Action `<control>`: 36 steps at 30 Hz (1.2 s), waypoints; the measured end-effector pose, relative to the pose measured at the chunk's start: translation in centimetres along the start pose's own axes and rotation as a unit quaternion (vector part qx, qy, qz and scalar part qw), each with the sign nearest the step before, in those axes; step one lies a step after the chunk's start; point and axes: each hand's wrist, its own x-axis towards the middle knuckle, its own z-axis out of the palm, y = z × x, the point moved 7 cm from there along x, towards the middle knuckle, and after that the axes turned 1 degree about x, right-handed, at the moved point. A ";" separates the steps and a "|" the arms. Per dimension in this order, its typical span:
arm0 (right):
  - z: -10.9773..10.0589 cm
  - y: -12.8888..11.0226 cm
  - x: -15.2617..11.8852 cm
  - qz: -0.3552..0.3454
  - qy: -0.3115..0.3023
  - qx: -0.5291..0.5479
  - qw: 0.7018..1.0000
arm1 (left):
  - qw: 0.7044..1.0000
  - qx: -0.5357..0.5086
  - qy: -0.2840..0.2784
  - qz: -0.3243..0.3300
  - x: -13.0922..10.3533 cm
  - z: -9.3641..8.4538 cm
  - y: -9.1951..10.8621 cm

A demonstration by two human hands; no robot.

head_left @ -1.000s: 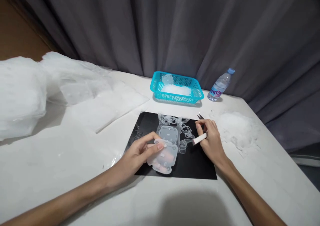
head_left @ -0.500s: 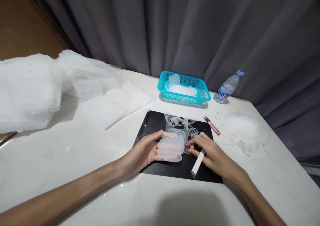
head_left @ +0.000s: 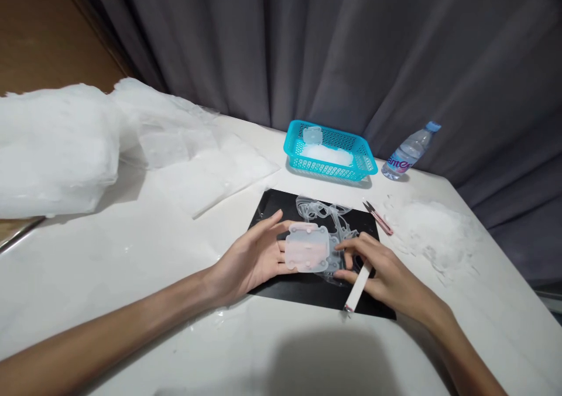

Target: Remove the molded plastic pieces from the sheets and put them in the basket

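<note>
A translucent rounded piece (head_left: 307, 248), apparently thin plastic, lies on the outstretched fingers of my left hand (head_left: 254, 255), palm up with the thumb lifted clear. My right hand (head_left: 380, 264) keeps a slim white tool (head_left: 359, 286) tucked in its fingers, its small metallic tip pointing down toward me. The right thumb and forefinger are apart beside the piece's right edge; contact is unclear. A similar clear piece (head_left: 336, 252) shows behind it, partly hidden. Looping clear plastic scraps (head_left: 322, 209) lie on the black mat (head_left: 281, 293) under both hands.
Beyond the mat is a blue basket (head_left: 331, 172) with translucent pieces inside. A water bottle (head_left: 408, 153), pink-handled snips (head_left: 380, 219) and a pile of clear scraps (head_left: 434, 232) are on the right. Large white plastic bags (head_left: 61, 150) cover the back left.
The view has shifted slightly. My left thumb has lifted off the translucent piece, which lies flatter on the fingers. My right thumb and forefinger have opened apart; the white tool stays in that hand.
</note>
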 end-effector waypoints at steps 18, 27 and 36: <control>1.2 -0.6 0.3 -0.026 -0.018 -0.040 0.999 | 0.999 -0.012 -0.030 0.019 0.1 -0.1 0.0; 1.3 -0.5 0.5 -0.020 -0.013 -0.054 0.998 | 1.000 -0.015 -0.011 0.014 0.4 -0.4 -0.3; 1.4 -0.8 0.5 -0.037 0.000 -0.087 0.996 | 0.999 -0.007 -0.035 0.026 0.2 0.0 0.3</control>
